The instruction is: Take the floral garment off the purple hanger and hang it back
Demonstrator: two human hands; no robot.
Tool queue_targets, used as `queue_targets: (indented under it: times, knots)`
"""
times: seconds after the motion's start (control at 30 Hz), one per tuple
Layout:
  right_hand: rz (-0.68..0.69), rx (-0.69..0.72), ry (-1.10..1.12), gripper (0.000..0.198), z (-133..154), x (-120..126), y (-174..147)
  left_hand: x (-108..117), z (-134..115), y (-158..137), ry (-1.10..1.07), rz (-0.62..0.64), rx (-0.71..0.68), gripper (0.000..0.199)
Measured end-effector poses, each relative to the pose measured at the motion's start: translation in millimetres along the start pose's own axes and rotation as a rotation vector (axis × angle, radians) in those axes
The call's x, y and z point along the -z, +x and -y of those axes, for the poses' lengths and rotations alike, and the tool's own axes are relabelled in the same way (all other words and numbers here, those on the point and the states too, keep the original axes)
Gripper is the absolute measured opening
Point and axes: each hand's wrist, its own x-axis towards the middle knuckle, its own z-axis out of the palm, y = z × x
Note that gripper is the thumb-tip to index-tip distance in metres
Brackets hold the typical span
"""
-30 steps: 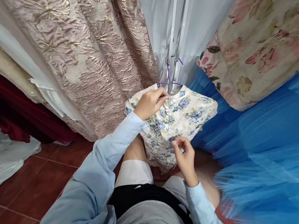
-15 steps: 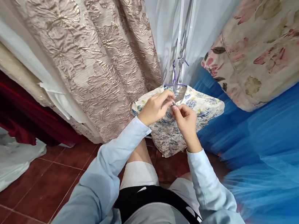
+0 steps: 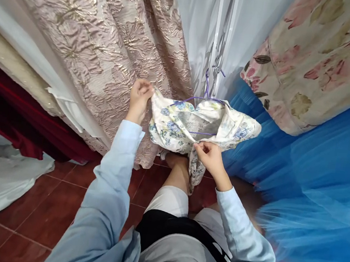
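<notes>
A white blouse with blue and yellow flowers hangs in front of me on a thin purple hanger. Its neck gapes wide, showing the hanger's lower bar inside. My left hand pinches the garment's left shoulder, pulling it out past the end of the hanger. At the front of the neckline, my right hand grips the cloth between thumb and fingers. Below that hand a strip of the blouse dangles down. The right shoulder of the blouse still covers its side of the hanger.
A pink brocade fabric with gold threads hangs at left, beside dark red velvet. To the right are floral cloth and blue tulle. White metal rails stand behind the hanger. Red tiles cover the floor.
My hands have moved apart from the neckline's centre. The left went out to the blouse's shoulder, lifting it, and the right came slightly down. The neck has spread open, baring part of the hanger.
</notes>
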Motion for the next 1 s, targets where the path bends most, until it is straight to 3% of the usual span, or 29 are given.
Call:
queue_targets:
  times: [0.13,0.27,0.4,0.5,0.57,0.67,0.7,0.77,0.87,1.0]
  knots:
    - [0.123,-0.03,-0.033,0.03,1.3,-17.1,0.8,30.2,34.7,-53.4,-0.322,-0.164,0.344,0.055]
    - [0.155,-0.104,-0.048,0.031,-19.3,-21.7,-15.8,11.5,40.5,-141.6,-0.419,-0.264,0.553,0.052]
    - [0.128,-0.228,0.051,0.037,-57.9,-24.0,-61.4,-38.9,11.5,-221.2,-0.448,-0.062,0.652,0.049]
    - [0.093,-0.311,0.081,0.034,-77.1,-22.2,-97.3,-80.3,-25.1,-258.6,-0.4,0.219,0.625,0.033]
    - [0.075,-0.323,0.099,0.027,-77.2,-12.9,-113.1,-102.8,-46.7,-271.6,-0.34,0.351,0.536,0.023]
    - [0.22,-0.303,0.242,0.065,-57.7,11.8,-121.7,-125.2,-66.1,-278.6,-0.188,0.421,0.398,0.009]
    - [0.302,-0.305,0.306,0.067,-48.1,20.3,-121.4,-129.7,-69.3,-279.2,-0.15,0.425,0.372,0.007]
    - [0.389,-0.331,0.386,0.053,-29.3,34.1,-119.1,-135.0,-72.6,-279.5,-0.146,0.42,0.358,0.007]
    - [0.294,-0.371,0.396,0.035,-10.7,45.0,-116.5,-134.4,-73.8,-281.0,-0.288,0.47,0.425,0.014]
    - [0.057,-0.29,0.392,0.026,-5.7,59.2,-115.6,-119.8,-68.9,-292.5,-0.43,0.746,0.509,0.046]
